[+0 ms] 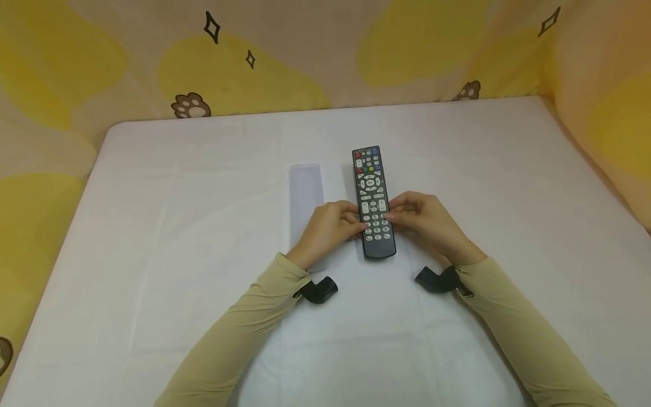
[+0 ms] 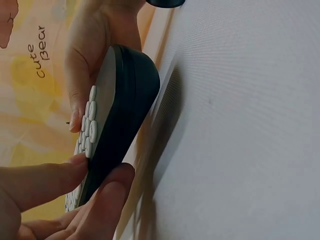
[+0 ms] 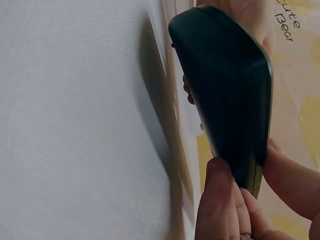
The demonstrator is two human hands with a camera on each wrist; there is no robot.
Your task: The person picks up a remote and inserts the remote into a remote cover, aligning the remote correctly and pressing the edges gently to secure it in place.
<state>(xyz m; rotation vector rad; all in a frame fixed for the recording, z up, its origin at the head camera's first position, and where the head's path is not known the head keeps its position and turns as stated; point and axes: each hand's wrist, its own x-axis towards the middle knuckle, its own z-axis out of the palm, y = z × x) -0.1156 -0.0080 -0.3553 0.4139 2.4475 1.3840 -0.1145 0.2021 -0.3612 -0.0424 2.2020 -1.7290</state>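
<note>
A black remote control [image 1: 373, 200] with white and a few coloured buttons is held between both hands, face up, in the head view. My left hand [image 1: 333, 229] pinches its left edge, thumb on the button side and fingers underneath. On the opposite edge my right hand [image 1: 427, 223] grips it the same way. Both wrist views show the remote [image 2: 130, 100] raised off the table, its shadow below it. Its dark underside [image 3: 225, 85] faces the right wrist camera. Left of the remote lies a clear, flat plastic sleeve or cover [image 1: 306, 192], partly hidden by my left hand.
A white-covered table [image 1: 203, 226] carries everything. Yellow and cream cloth [image 1: 305, 51] with paw prints hangs behind it and at the sides. A black strap end [image 1: 320, 290] sticks out at the left cuff, another black strap end [image 1: 437, 280] at the right cuff.
</note>
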